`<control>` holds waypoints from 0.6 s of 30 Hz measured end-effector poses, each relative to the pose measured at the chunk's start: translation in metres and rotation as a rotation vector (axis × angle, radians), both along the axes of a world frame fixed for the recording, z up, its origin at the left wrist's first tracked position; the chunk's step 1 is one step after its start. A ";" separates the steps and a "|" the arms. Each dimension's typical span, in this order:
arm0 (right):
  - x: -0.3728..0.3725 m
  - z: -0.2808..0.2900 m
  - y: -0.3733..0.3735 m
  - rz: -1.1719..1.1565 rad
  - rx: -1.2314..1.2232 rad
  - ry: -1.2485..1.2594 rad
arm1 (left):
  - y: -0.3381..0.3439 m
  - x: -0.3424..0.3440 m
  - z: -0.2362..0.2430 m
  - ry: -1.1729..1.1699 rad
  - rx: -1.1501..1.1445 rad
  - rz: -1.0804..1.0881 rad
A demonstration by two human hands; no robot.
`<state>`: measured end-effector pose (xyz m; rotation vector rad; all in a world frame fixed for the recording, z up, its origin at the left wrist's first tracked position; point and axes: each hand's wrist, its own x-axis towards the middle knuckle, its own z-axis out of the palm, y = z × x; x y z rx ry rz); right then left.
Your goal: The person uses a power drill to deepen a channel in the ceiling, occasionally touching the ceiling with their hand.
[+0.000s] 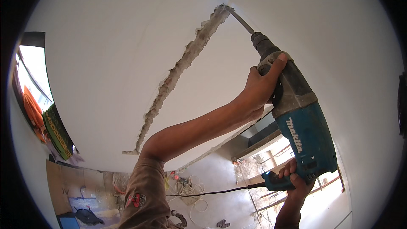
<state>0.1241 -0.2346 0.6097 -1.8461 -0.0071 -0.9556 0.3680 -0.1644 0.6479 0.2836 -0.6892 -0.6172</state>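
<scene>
A teal and black rotary hammer [306, 129] is held up in both my hands, tilted with its front end toward the upper left. My left hand [268, 78] wraps round its front housing, just behind the dark chuck [263, 44]. Lower down, my right hand [300, 186] grips the rear handle; I cannot see whether a finger presses the trigger. The grey chisel bit [241, 20] meets the upper end of a rough, ragged groove [174, 76] cut into a white plastered surface [110, 72]. From the handle a dark power cord [212, 194] runs left, passing behind my left arm.
At the far left, an orange cloth [33, 112] and a green patterned cloth [57, 131] hang by a bright opening. Pale loose cable [199, 186] lies below, near a brown cardboard sheet [59, 186] and a dark cap-like item [88, 216]. A bright window opening [322, 203] is at lower right.
</scene>
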 end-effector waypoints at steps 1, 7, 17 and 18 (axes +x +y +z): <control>0.000 0.001 0.000 -0.003 0.005 0.006 | 0.000 0.001 0.000 -0.006 0.002 -0.014; 0.003 0.004 0.003 0.011 0.025 0.001 | 0.001 0.007 -0.001 -0.042 -0.090 -0.030; 0.011 -0.040 -0.010 0.099 -0.142 0.040 | -0.001 0.019 -0.026 -0.006 -0.006 -0.004; 0.018 -0.049 -0.014 0.087 -0.221 0.048 | -0.002 0.020 -0.030 -0.001 -0.021 0.006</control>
